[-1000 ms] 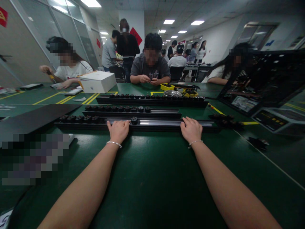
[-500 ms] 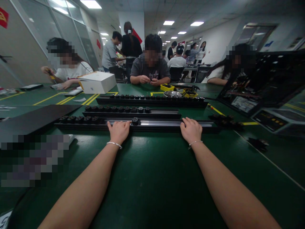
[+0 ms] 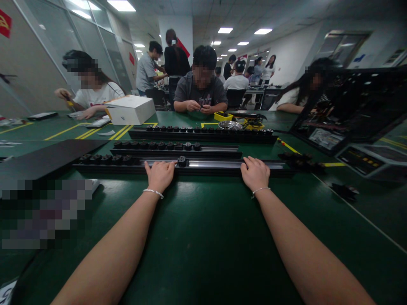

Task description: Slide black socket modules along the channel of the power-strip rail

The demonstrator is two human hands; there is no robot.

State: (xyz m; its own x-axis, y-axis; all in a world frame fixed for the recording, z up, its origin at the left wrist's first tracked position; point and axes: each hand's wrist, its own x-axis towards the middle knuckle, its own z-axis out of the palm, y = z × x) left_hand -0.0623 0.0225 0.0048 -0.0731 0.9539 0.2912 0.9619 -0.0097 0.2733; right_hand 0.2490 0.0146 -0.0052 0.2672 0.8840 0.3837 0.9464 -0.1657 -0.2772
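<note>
A long black rail [image 3: 210,170] with a shiny metal channel lies crosswise in front of me. My left hand [image 3: 161,174] curls over its left-middle part, fingertips hidden. At that hand's right edge a small black module [image 3: 182,161] sits in the channel, touching or nearly touching it. My right hand [image 3: 256,174] grips the same rail farther right, its fingers bent over the far side. More black modules [image 3: 106,159] stand in a row at the rail's left end.
Behind lie a second rail [image 3: 219,155] and a third rail [image 3: 203,137], both bearing modules. Loose black parts [image 3: 302,162] lie right. A dark panel [image 3: 54,156] is at left, a white box [image 3: 131,111] beyond. An open black case [image 3: 349,106] stands right. Co-workers sit across the green table [image 3: 197,237].
My left hand and the small module beside it have shifted slightly to the right along the rail. My right hand stays where it was.
</note>
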